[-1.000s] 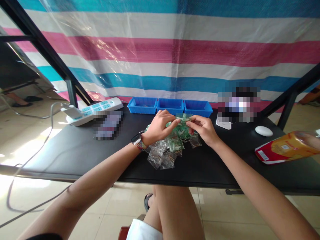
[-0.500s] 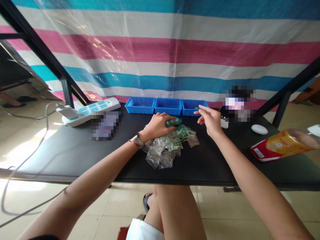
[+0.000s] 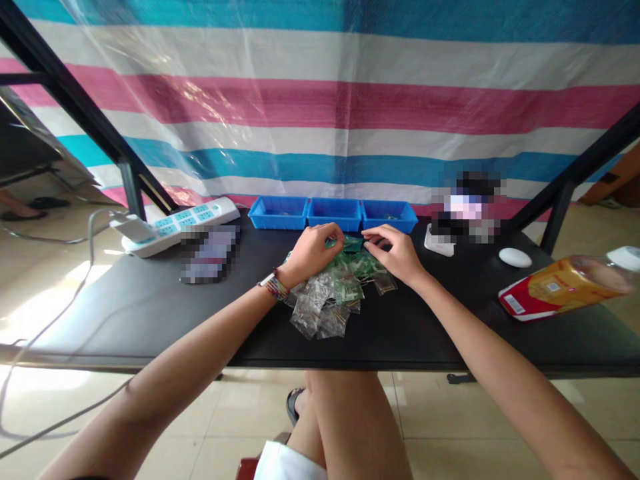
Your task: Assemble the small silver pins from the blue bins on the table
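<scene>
A pile of small clear plastic bags lies in the middle of the black table, some holding green pieces and others thin metal-looking parts. Over its far left side, my left hand has thumb and fingers curled together at the edge of a small green-filled plastic bag. Facing it from the right is my right hand, its thumb and fingertips a little apart beside the same bag, with nothing visible between them.
Three blue bins stand in a row behind the pile, small bits in the outer ones. To the left are a power strip and a blurred phone. A white case, white oval object and drink bottle sit right.
My right hand has come left and down from near the right bin to the green-filled bag. My left fingers, earlier spread over the pile, have curled in and lifted slightly.
</scene>
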Available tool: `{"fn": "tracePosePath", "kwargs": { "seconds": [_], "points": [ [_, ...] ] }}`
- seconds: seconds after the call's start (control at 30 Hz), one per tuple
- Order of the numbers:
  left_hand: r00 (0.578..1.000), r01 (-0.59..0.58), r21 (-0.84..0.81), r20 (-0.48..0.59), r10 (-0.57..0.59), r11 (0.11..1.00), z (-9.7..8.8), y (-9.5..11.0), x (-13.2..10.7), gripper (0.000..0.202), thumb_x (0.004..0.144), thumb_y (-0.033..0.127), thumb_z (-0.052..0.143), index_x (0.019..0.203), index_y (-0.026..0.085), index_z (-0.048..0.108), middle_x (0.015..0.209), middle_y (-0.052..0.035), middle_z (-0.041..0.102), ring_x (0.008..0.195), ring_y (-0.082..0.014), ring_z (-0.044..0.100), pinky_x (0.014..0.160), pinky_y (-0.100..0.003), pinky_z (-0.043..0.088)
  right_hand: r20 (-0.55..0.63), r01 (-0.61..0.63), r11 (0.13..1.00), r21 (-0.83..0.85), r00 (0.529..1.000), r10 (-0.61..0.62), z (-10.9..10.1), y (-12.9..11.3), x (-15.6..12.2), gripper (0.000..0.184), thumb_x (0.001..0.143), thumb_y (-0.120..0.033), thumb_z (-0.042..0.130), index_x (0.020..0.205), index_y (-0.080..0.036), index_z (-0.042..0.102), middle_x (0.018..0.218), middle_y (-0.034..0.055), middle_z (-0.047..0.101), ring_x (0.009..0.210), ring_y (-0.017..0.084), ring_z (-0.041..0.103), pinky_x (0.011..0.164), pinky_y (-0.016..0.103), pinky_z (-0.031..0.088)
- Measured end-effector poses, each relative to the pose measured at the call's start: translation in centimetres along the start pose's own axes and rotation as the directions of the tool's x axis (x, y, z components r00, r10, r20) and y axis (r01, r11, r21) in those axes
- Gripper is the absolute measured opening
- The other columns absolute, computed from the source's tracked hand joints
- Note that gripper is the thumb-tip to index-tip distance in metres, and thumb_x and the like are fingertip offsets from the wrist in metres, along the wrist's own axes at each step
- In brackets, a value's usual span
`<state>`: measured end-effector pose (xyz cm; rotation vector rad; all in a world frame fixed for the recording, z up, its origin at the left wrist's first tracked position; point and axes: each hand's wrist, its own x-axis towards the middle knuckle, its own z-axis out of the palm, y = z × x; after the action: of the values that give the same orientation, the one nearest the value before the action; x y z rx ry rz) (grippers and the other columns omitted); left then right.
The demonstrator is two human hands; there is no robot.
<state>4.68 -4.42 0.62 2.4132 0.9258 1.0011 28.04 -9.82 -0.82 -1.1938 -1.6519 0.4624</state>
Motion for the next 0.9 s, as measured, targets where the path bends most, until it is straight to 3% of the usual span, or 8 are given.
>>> {"fn": "tracePosePath", "kwargs": {
  "seconds": [0.1,0.17,0.37,0.43,0.5,0.63,0.77,0.9],
  "points": [
    [0.993,0.017,-0.170,-0.109,-0.036,0.985,-0.1,0.0,0.1,0.011,0.098,0.027,0.061,0.095,0.020,0.069,0.097,-0.0044,0.079,0.094,-0.0211,0.075,0.090,-0.033,0.057,0.044,0.050,0.999,0.003,0.998,-0.050,0.3,-0.2,-0.1,0.031,0.088,-0.036,0.080,0.117,-0.026,0.082,0.118,0.0095,0.079,0.106,0.028,0.073,0.094,0.044,0.059],
    [0.993,0.007,-0.240,-0.113,-0.035,0.971,0.0,0.2,0.1,0.016,0.100,0.034,0.064,0.098,0.019,0.070,0.098,-0.0050,0.079,0.094,-0.0205,0.075,0.089,-0.033,0.059,0.039,0.031,0.998,0.051,0.999,-0.033,0.5,-0.4,-0.3,0.040,0.087,-0.037,0.083,0.125,-0.027,0.080,0.120,0.0086,0.080,0.108,0.028,0.073,0.098,0.044,0.058],
    [0.999,0.012,-0.390,-0.036,-0.028,0.921,0.1,0.7,-0.1,0.027,0.104,0.041,0.063,0.113,0.017,0.071,0.100,-0.0083,0.080,0.088,-0.0201,0.078,0.083,-0.031,0.062,0.034,-0.132,0.940,0.313,0.991,0.128,0.6,-1.6,-0.6,0.048,0.084,-0.043,0.087,0.127,-0.025,0.076,0.081,-0.0009,0.072,0.074,0.020,0.070,0.078,0.036,0.060],
    [0.996,-0.049,-0.339,-0.082,0.023,0.940,-0.2,0.8,-0.2,0.029,0.108,0.033,0.054,0.128,0.017,0.068,0.112,-0.0107,0.080,0.090,-0.0196,0.079,0.086,-0.033,0.062,0.036,-0.191,0.885,0.423,0.980,0.194,0.5,-1.8,-0.5,0.055,0.079,-0.046,0.091,0.127,-0.026,0.075,0.077,-0.0030,0.069,0.067,0.018,0.069,0.071,0.034,0.059],
    [0.983,-0.165,-0.210,-0.119,0.143,0.964,-0.6,0.9,-0.3,0.035,0.109,0.023,0.047,0.138,0.020,0.066,0.133,-0.0133,0.074,0.108,-0.0214,0.078,0.099,-0.038,0.060,0.026,-0.229,0.839,0.494,0.968,0.249,0.4,-1.9,-0.4,0.062,0.074,-0.046,0.095,0.128,-0.026,0.073,0.075,-0.0044,0.069,0.064,0.018,0.069,0.067,0.032,0.058],
    [0.934,-0.354,0.029,-0.048,0.355,0.935,-1.3,1.3,-0.4,0.032,0.108,0.023,0.054,0.134,0.027,0.074,0.156,-0.0109,0.063,0.141,-0.0273,0.061,0.118,-0.048,0.048,0.051,-0.285,0.777,0.561,0.949,0.312,0.2,-2.0,-0.4,0.073,0.069,-0.047,0.099,0.133,-0.027,0.071,0.070,-0.0074,0.064,0.063,0.017,0.070,0.066,0.030,0.058],
    [0.933,-0.359,0.068,0.007,0.359,0.931,-1.2,1.3,-0.4,0.021,0.107,0.033,0.062,0.119,0.027,0.079,0.128,-0.0088,0.079,0.126,-0.0278,0.067,0.112,-0.048,0.049,0.184,-0.357,0.750,0.557,0.934,0.307,0.1,-2.3,-0.6,0.066,0.074,-0.054,0.095,0.130,-0.027,0.072,0.077,-0.0032,0.071,0.067,0.019,0.072,0.069,0.032,0.059],
    [0.967,-0.239,0.004,-0.090,0.238,0.971,-0.6,0.9,-0.4,0.026,0.106,0.043,0.066,0.102,0.021,0.078,0.095,-0.0064,0.081,0.093,-0.0231,0.073,0.098,-0.040,0.052,0.244,-0.365,0.777,0.512,0.930,0.276,0.0,-2.3,-0.7,0.050,0.084,-0.069,0.079,0.105,-0.024,0.078,0.073,-0.0010,0.068,0.058,0.015,0.062,0.058,0.029,0.050]
  ]
}}
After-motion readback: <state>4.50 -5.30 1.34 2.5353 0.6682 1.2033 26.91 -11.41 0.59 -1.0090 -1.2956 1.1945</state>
